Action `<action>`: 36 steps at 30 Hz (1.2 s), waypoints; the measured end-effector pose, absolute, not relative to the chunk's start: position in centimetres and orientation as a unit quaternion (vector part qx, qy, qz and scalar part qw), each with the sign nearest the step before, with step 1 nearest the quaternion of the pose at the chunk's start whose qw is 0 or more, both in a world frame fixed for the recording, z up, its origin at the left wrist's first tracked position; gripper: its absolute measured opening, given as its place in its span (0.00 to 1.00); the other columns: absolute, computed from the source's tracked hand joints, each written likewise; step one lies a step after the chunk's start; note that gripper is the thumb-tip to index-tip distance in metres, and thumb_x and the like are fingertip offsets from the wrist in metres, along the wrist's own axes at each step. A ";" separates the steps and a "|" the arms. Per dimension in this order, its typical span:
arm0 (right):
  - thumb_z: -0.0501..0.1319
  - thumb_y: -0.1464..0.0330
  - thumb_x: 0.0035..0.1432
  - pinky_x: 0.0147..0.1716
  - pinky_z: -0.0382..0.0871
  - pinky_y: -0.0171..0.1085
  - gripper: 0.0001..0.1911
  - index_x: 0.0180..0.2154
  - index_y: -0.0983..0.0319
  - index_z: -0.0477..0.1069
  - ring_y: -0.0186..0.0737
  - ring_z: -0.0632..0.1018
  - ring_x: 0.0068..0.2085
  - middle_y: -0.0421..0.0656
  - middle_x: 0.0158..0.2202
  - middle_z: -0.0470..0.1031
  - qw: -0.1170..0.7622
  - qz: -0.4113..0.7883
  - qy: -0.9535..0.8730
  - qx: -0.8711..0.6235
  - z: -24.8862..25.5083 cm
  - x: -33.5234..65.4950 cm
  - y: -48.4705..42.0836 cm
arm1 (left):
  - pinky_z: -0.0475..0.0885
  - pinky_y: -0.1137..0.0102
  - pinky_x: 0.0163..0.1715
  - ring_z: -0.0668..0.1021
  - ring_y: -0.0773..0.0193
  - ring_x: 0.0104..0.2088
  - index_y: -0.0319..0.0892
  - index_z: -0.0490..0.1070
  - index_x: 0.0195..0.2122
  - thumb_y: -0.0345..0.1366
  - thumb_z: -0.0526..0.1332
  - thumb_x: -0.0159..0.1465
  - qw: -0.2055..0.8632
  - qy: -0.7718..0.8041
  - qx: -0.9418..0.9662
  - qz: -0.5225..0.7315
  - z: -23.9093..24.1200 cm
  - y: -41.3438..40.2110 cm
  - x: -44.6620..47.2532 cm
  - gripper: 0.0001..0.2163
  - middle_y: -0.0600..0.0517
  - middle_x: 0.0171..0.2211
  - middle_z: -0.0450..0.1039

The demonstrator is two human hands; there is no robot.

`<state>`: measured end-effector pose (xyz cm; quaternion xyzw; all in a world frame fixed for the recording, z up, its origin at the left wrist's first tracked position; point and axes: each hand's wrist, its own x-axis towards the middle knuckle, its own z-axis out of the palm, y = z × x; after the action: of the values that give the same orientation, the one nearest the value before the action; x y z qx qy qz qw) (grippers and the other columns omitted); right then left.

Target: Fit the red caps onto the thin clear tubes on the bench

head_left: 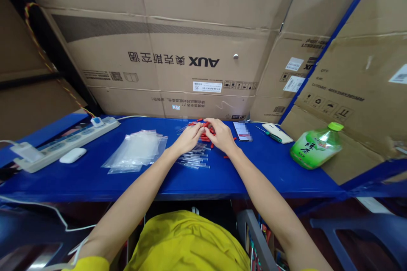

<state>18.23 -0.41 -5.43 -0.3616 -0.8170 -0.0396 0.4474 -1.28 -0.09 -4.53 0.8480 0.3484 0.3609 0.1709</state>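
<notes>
Both hands meet over a small heap of red caps [203, 134] on the blue table [95, 178]. My left hand [190, 136] has its fingers curled together at the heap, pinching something too small to make out. My right hand [220, 134] lies beside it with fingers bent down over the red caps, fingertips touching those of the left hand. Just in front of the hands lies a row of several clear thin tubes [194, 159], side by side on the table.
A stack of clear plastic bags [136, 150] lies left of the tubes. Further left are a white power strip [68, 142] and a white earbud case [72, 155]. To the right lie a phone [242, 131], a screwdriver [269, 134], a white case [278, 132] and a green tea bottle [316, 146]. Cardboard boxes [178, 51] wall the back.
</notes>
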 end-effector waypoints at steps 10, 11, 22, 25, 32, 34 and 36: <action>0.61 0.67 0.69 0.51 0.74 0.45 0.11 0.51 0.58 0.76 0.48 0.78 0.49 0.48 0.48 0.80 0.432 -0.079 -0.823 -0.360 -5.8 18.3 0.1 | 0.68 0.67 0.39 0.75 0.60 0.33 0.42 0.66 0.33 0.43 0.46 0.78 0.181 0.353 0.842 0.365 -5.0 0.2 -1.2 0.18 0.50 0.29 0.72; 0.61 0.67 0.69 0.51 0.74 0.45 0.10 0.50 0.59 0.76 0.48 0.78 0.49 0.48 0.47 0.80 0.427 -0.078 -0.826 -0.360 -5.8 18.3 0.1 | 0.68 0.67 0.40 0.75 0.60 0.33 0.42 0.67 0.33 0.43 0.46 0.78 0.179 0.350 0.846 0.361 -5.1 0.2 -1.2 0.19 0.50 0.29 0.72; 0.60 0.70 0.67 0.44 0.73 0.43 0.07 0.44 0.60 0.75 0.47 0.78 0.41 0.47 0.39 0.79 0.434 -0.068 -0.823 -0.359 -6.3 17.8 0.5 | 0.66 0.68 0.36 0.70 0.64 0.28 0.42 0.64 0.31 0.43 0.46 0.77 0.150 0.325 0.865 0.352 -5.5 1.0 -1.3 0.19 0.51 0.27 0.69; 0.60 0.71 0.66 0.43 0.73 0.41 0.07 0.44 0.61 0.75 0.45 0.78 0.40 0.47 0.38 0.79 0.447 -0.062 -0.815 -0.362 -6.4 17.8 0.6 | 0.65 0.68 0.35 0.69 0.64 0.28 0.42 0.64 0.31 0.45 0.45 0.77 0.151 0.319 0.865 0.356 -5.5 1.2 -1.3 0.20 0.51 0.27 0.69; 0.59 0.72 0.65 0.43 0.73 0.41 0.07 0.43 0.61 0.75 0.44 0.79 0.39 0.47 0.38 0.80 0.466 -0.056 -0.805 -0.363 -6.2 17.5 0.4 | 0.65 0.69 0.34 0.68 0.64 0.28 0.42 0.64 0.31 0.48 0.44 0.77 0.175 0.313 0.861 0.360 -5.0 0.8 -1.1 0.22 0.53 0.25 0.67; 0.59 0.72 0.65 0.43 0.74 0.40 0.07 0.43 0.60 0.74 0.44 0.79 0.39 0.47 0.38 0.80 0.469 -0.048 -0.803 -0.365 -6.1 17.5 0.3 | 0.64 0.69 0.33 0.67 0.64 0.28 0.42 0.63 0.30 0.49 0.44 0.77 0.192 0.316 0.856 0.363 -4.9 0.6 -1.1 0.22 0.53 0.24 0.65; 0.59 0.71 0.66 0.43 0.74 0.40 0.07 0.44 0.60 0.75 0.43 0.79 0.38 0.46 0.38 0.80 0.470 -0.038 -0.804 -0.362 -6.0 17.6 0.2 | 0.65 0.69 0.32 0.67 0.64 0.28 0.42 0.63 0.30 0.49 0.44 0.77 0.212 0.323 0.846 0.368 -4.7 0.5 -1.0 0.22 0.54 0.24 0.64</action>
<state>17.62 0.23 -5.95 -0.3618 -0.8045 -0.0377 0.4696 -1.03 0.46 -4.74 0.8459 0.3229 0.3677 0.2123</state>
